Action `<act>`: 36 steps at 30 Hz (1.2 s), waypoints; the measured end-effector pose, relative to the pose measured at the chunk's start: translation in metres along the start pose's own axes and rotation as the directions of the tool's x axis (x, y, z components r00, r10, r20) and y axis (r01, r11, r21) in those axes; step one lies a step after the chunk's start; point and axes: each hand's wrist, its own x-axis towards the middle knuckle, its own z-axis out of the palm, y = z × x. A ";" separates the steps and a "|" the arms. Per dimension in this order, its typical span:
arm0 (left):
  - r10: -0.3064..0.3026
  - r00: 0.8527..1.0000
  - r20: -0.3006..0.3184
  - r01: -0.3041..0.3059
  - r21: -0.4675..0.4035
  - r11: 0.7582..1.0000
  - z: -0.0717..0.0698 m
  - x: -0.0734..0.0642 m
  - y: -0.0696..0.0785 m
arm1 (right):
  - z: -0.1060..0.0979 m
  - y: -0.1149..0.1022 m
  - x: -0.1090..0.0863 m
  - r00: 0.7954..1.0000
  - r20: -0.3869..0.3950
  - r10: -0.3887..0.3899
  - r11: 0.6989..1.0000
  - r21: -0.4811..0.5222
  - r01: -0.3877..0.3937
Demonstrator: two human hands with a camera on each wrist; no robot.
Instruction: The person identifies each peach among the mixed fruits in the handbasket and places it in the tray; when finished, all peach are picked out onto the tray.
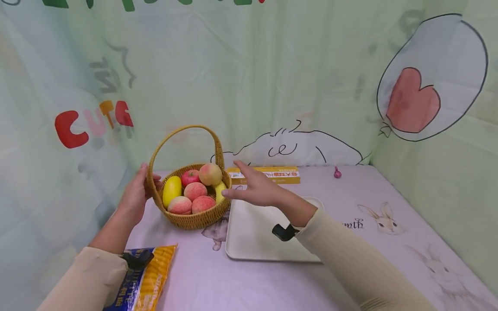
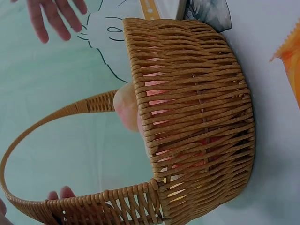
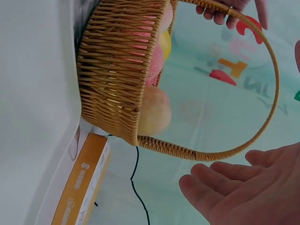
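Lying nearest on the worktop (image 1: pixel 272 285), a yellow and blue snack bag (image 1: pixel 145 278) sits by the left sleeve, with a cream tray (image 1: pixel 253 233) to its right. Beyond them stands the wicker basket (image 1: pixel 190 216) of fruit. The left hand (image 1: pixel 136 194) rests against the basket's left side where the handle (image 1: pixel 183 129) meets the rim, fingers around the handle's base. The right hand (image 1: pixel 254 188) hovers just right of the basket, fingers straight and spread, holding nothing. A yellow box (image 1: pixel 268 175) lies farthest back.

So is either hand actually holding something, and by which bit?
The left hand holds the wicker basket where its handle meets the rim. The right hand is open beside the basket, holding nothing.
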 end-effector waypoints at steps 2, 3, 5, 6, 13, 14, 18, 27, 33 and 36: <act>-0.002 1.000 0.004 0.002 -0.010 1.000 0.000 -0.002 -0.001 | 0.002 -0.004 0.008 1.000 0.003 0.005 1.000 0.004 -0.005; -0.003 1.000 0.002 0.003 -0.018 1.000 0.001 -0.003 -0.001 | 0.003 -0.006 0.012 1.000 0.001 0.004 1.000 0.000 -0.004; -0.010 1.000 0.001 0.010 -0.017 1.000 0.001 -0.004 -0.002 | 0.005 -0.008 0.019 1.000 -0.006 0.003 1.000 -0.015 -0.003; -0.013 1.000 0.001 0.013 -0.015 1.000 0.002 -0.004 -0.002 | 0.006 -0.009 0.022 1.000 -0.012 0.002 1.000 -0.021 -0.002; -0.029 1.000 0.006 0.029 -0.054 0.998 0.003 -0.005 -0.003 | 0.015 -0.012 0.039 0.999 -0.033 0.005 1.000 0.016 -0.004; -0.028 1.000 0.012 0.029 -0.062 0.998 0.002 -0.006 -0.004 | 0.016 -0.012 0.041 0.999 -0.033 0.007 1.000 0.021 -0.007; -0.032 0.999 0.029 0.035 -0.102 0.994 0.000 -0.007 -0.006 | 0.022 -0.014 0.052 1.000 -0.020 0.013 1.000 0.005 -0.013; -0.043 0.998 0.055 0.046 -0.050 0.998 -0.008 -0.019 -0.011 | 0.041 -0.027 0.083 0.996 0.064 0.058 0.990 -0.135 -0.049; -0.042 0.998 0.056 0.044 -0.038 0.998 -0.008 -0.028 -0.012 | 0.052 -0.031 0.095 0.992 0.086 0.089 0.978 -0.199 -0.070; -0.034 0.998 0.059 0.036 -0.032 0.999 -0.009 -0.028 -0.011 | 0.056 -0.033 0.103 0.991 0.089 0.100 0.965 -0.250 -0.075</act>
